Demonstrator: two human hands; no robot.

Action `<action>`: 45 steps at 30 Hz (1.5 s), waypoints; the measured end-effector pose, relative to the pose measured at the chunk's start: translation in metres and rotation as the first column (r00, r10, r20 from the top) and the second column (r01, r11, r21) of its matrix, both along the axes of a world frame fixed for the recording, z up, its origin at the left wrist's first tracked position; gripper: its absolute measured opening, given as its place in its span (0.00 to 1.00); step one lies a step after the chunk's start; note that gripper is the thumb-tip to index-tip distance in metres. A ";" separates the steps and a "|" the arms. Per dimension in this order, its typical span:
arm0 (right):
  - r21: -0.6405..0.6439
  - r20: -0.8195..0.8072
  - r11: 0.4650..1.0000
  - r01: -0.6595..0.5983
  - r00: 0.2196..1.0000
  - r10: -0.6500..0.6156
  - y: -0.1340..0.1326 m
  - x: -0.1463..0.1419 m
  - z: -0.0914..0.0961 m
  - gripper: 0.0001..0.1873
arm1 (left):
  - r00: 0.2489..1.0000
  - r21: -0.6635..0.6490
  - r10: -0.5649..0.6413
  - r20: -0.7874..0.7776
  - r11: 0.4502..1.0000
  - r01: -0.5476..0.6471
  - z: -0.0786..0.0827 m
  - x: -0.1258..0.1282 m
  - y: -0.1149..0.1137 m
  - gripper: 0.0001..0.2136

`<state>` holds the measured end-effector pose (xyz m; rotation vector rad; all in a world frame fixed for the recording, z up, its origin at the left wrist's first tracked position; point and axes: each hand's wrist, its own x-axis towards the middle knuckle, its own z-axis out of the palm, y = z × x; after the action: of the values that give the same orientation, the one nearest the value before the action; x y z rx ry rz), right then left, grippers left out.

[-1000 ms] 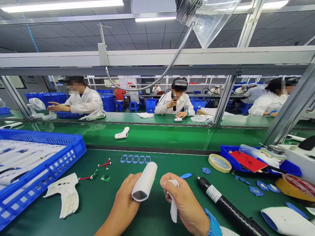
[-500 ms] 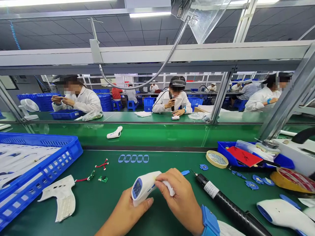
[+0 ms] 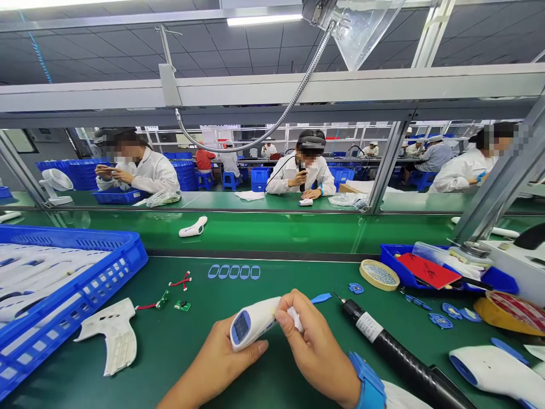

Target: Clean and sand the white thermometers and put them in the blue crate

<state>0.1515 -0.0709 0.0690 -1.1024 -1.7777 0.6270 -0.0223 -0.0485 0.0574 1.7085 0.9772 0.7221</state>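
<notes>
A white handheld infrared thermometer (image 3: pixel 258 319) with a blue-framed display is raised above the green table, its screen end toward me. My left hand (image 3: pixel 223 355) is wrapped around that screen end, thumb along the lower side. At the other end my right hand (image 3: pixel 313 343) is closed, thumb and forefinger pinching against the body near a faint yellowish mark. A white bit shows under those fingers; whether it is a cloth or part of the casing I cannot tell. Behind the right hand lies a blue strip-like piece (image 3: pixel 321 297). A black electric screwdriver (image 3: pixel 383 338) lies to the right.
At left stand a blue crate (image 3: pixel 138 264) of white casings and a loose half shell (image 3: pixel 113 335). Small circuit boards (image 3: pixel 182 305) and several blue frames (image 3: pixel 234 272) lie behind. Rightward are a screw dish (image 3: pixel 380 275), a blue tray (image 3: pixel 506 279) and another thermometer (image 3: pixel 489 366). Co-workers sit opposite.
The view has shifted slightly. Both hands still hold the thermometer, and the right fingers have moved a little along its far end.
</notes>
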 end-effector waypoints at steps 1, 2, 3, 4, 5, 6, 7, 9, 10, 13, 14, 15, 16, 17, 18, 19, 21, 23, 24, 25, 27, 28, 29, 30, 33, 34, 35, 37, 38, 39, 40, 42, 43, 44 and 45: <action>-0.022 -0.010 1.000 -0.002 1.000 0.002 -0.001 0.000 0.001 0.10 | 1.000 0.000 -0.006 0.005 1.000 0.006 0.000 -0.001 0.001 0.20; -0.044 -0.017 0.999 -0.004 1.000 0.003 -0.001 0.000 0.001 0.10 | 1.000 -0.004 -0.011 0.010 1.000 0.011 -0.001 -0.002 0.001 0.20; -0.066 -0.020 0.998 -0.007 1.000 0.006 -0.002 0.000 0.002 0.10 | 1.000 -0.009 -0.017 0.011 1.000 0.017 -0.001 -0.003 0.002 0.20; -0.088 -0.023 0.996 -0.011 1.000 0.009 -0.002 0.000 0.003 0.11 | 1.000 -0.015 -0.021 0.008 1.000 0.021 -0.001 -0.004 0.003 0.20; -0.112 -0.027 0.994 -0.016 1.000 0.013 -0.003 0.000 0.004 0.12 | 1.000 -0.019 -0.023 -0.001 1.000 0.023 -0.001 -0.004 0.003 0.19; -0.138 -0.034 0.990 -0.022 0.999 0.017 -0.003 0.000 0.005 0.12 | 1.000 -0.021 -0.024 -0.011 0.999 0.024 -0.001 -0.005 0.004 0.19; -0.164 -0.047 0.986 -0.027 0.999 0.019 -0.004 0.000 0.007 0.13 | 0.999 -0.022 -0.026 -0.020 0.999 0.026 -0.001 -0.006 0.004 0.18; -0.219 -0.091 0.975 -0.036 0.996 0.017 -0.003 0.001 0.008 0.14 | 0.999 -0.028 -0.029 -0.022 0.999 0.028 -0.001 -0.007 0.005 0.17; -0.246 -0.124 0.968 -0.042 0.992 0.012 -0.002 0.001 0.009 0.15 | 0.999 -0.035 -0.031 -0.014 0.999 0.031 -0.001 -0.008 0.005 0.17; -0.320 -0.249 0.944 -0.075 0.969 -0.008 0.001 0.002 0.011 0.15 | 0.999 -0.070 -0.029 0.021 0.997 0.031 -0.001 -0.008 0.006 0.20; -0.342 -0.289 0.935 -0.091 0.957 -0.012 0.002 0.002 0.011 0.16 | 0.999 -0.080 -0.027 0.035 0.996 0.029 -0.001 -0.009 0.006 0.21; -0.360 -0.326 0.927 -0.104 0.945 -0.020 0.003 0.002 0.011 0.16 | 0.999 -0.086 -0.026 0.048 0.996 0.030 -0.001 -0.009 0.005 0.22; -0.374 -0.358 0.920 -0.116 0.933 -0.028 0.003 0.002 0.011 0.16 | 0.998 -0.089 -0.026 0.063 0.996 0.031 -0.002 -0.009 0.005 0.22; -0.387 -0.385 0.913 -0.126 0.922 -0.037 0.003 0.002 0.011 0.17 | 0.997 -0.090 -0.027 0.079 0.995 0.034 -0.002 -0.009 0.006 0.22; -0.400 -0.410 0.907 -0.135 0.911 -0.045 0.003 0.001 0.011 0.17 | 0.995 -0.092 -0.032 0.093 0.995 0.041 -0.003 -0.009 0.006 0.22; -0.410 -0.436 0.900 -0.147 0.899 -0.052 0.003 0.000 0.011 0.18 | 0.994 -0.093 -0.035 0.104 0.995 0.044 -0.004 -0.009 0.006 0.22; -0.419 -0.487 0.891 -0.178 0.872 -0.055 0.002 -0.001 0.010 0.18 | 0.993 -0.094 -0.029 0.113 0.995 0.040 -0.006 -0.008 0.006 0.22; -0.410 -0.534 0.888 -0.206 0.844 -0.050 0.001 -0.002 0.010 0.17 | 0.994 -0.095 -0.016 0.109 0.995 0.026 -0.008 -0.008 0.007 0.21; -0.401 -0.556 0.890 -0.217 0.830 -0.048 0.001 -0.003 0.010 0.17 | 0.994 -0.096 -0.009 0.110 0.995 0.019 -0.008 -0.008 0.007 0.21; -0.394 -0.573 0.890 -0.228 0.819 -0.044 0.001 -0.003 0.010 0.17 | 0.994 -0.100 -0.002 0.112 0.995 0.013 -0.009 -0.008 0.007 0.21; -0.389 -0.594 0.888 -0.245 0.804 -0.038 0.001 -0.004 0.009 0.16 | 0.993 -0.109 -0.001 0.122 0.994 0.014 -0.009 -0.008 0.006 0.21; -0.386 -0.600 0.889 -0.248 0.799 -0.038 0.001 -0.004 0.009 0.16 | 0.992 -0.112 -0.001 0.124 0.994 0.015 -0.008 -0.008 0.006 0.21; -0.384 -0.604 0.889 -0.250 0.796 -0.037 0.001 -0.004 0.009 0.16 | 0.992 -0.114 -0.001 0.125 0.993 0.015 -0.008 -0.007 0.006 0.21; -0.382 -0.607 0.889 -0.250 0.794 -0.037 0.001 -0.004 0.010 0.16 | 0.992 -0.114 0.002 0.124 0.993 0.013 -0.008 -0.007 0.006 0.21; -0.382 -0.608 0.888 -0.256 0.793 -0.033 0.002 -0.003 0.012 0.17 | 0.993 -0.112 0.019 0.115 0.994 -0.006 -0.007 -0.008 0.006 0.20; -0.382 -0.604 0.889 -0.252 0.797 -0.033 0.002 -0.002 0.013 0.17 | 0.993 -0.115 0.032 0.114 0.993 -0.019 -0.008 -0.008 0.006 0.20; -0.383 -0.592 0.892 -0.240 0.805 -0.038 0.003 -0.001 0.014 0.17 | 0.992 -0.115 0.053 0.114 0.993 -0.040 -0.008 -0.008 0.006 0.20; -0.389 -0.537 0.902 -0.188 0.841 -0.056 0.003 0.000 0.014 0.18 | 0.987 -0.105 0.109 0.117 0.990 -0.097 -0.009 -0.009 0.006 0.20; -0.387 -0.496 0.908 -0.159 0.866 -0.060 0.002 0.000 0.013 0.18 | 0.982 -0.097 0.140 0.126 0.987 -0.129 -0.010 -0.009 0.006 0.21; -0.378 -0.449 0.915 -0.138 0.892 -0.051 0.001 0.000 0.011 0.18 | 0.976 -0.091 0.166 0.140 0.984 -0.154 -0.010 -0.009 0.006 0.21; -0.358 -0.397 0.925 -0.126 0.918 -0.028 -0.001 -0.002 0.009 0.17 | 0.968 -0.088 0.188 0.164 0.980 -0.176 -0.011 -0.009 0.006 0.22; -0.254 -0.279 0.961 -0.105 0.960 0.031 -0.006 -0.007 0.004 0.14 | 0.951 -0.099 0.212 0.227 0.976 -0.193 -0.012 -0.007 0.005 0.22; -0.168 -0.212 0.981 -0.095 0.975 0.058 -0.008 -0.011 0.001 0.12 | 0.941 -0.106 0.215 0.261 0.975 -0.193 -0.012 -0.006 0.005 0.22; -0.068 -0.135 0.994 -0.084 0.988 0.074 -0.009 -0.014 -0.001 0.10 | 0.933 -0.110 0.212 0.290 0.976 -0.187 -0.012 -0.005 0.005 0.22; 0.042 -0.054 0.996 -0.079 0.995 0.081 -0.010 -0.018 -0.003 0.09 | 0.929 -0.109 0.203 0.309 0.978 -0.178 -0.012 -0.003 0.006 0.22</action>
<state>0.1333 -0.0812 0.0665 -0.9821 -1.7857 0.6615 -0.0256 -0.0428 0.0451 1.3843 0.9364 1.0379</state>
